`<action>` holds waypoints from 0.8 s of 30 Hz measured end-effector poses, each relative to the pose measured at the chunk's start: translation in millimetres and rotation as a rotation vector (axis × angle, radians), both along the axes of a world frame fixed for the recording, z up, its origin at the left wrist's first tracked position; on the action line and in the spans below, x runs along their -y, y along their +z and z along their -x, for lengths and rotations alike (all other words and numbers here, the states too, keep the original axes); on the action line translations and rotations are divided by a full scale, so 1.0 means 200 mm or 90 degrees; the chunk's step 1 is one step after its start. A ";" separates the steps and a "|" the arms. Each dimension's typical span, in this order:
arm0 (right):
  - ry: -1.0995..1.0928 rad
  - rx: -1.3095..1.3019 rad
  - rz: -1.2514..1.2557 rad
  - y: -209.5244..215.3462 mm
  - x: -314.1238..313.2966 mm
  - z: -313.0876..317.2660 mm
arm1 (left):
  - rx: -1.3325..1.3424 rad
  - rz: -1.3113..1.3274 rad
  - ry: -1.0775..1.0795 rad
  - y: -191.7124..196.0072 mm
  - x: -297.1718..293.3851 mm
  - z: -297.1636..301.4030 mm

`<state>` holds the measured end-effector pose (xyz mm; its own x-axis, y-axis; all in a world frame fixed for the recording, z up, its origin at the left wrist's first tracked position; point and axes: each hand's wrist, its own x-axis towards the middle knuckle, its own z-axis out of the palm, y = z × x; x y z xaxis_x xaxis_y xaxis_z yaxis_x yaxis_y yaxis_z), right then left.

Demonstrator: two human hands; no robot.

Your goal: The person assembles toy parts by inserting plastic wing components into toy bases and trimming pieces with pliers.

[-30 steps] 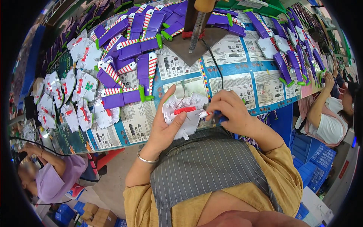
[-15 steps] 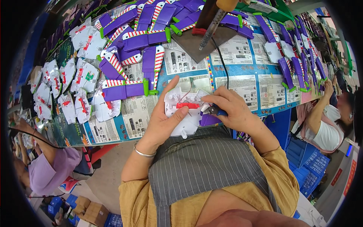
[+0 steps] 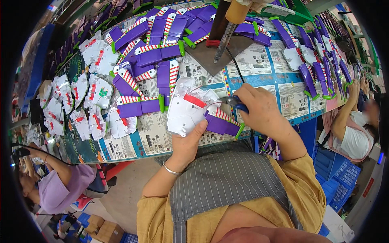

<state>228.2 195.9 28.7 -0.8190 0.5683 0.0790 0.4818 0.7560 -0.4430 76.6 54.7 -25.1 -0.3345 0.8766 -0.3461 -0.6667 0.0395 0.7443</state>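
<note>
Bright, fairly even light falls from above on the long, blue-and-white, paper-covered worktop (image 3: 269, 77), with only soft shadows. The smooth white plastic shell (image 3: 182, 115) near the middle looks pale, nearly washed out in places. Below the worktop, the grey floor (image 3: 125, 190) is duller. Fisheye distortion bows the worktop's front edge; detail softens and stretches toward the rim, and the corners are black.
</note>
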 end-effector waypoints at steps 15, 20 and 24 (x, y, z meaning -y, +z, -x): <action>0.081 0.191 -0.086 0.08 -0.13 0.04 | -0.061 0.068 -0.002 -0.02 -0.02 0.03; 0.097 0.148 -0.138 0.04 -0.16 0.05 | -0.029 0.045 0.014 -0.01 -0.04 0.03; 0.097 0.143 -0.113 -0.05 -0.15 0.04 | -0.034 0.059 0.003 0.01 -0.05 0.02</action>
<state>220.0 226.0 18.5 -0.9019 0.4312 -0.0263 0.4278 0.8831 -0.1925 72.2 65.4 -22.9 -0.3585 0.8402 -0.4069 -0.6269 0.1063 0.7718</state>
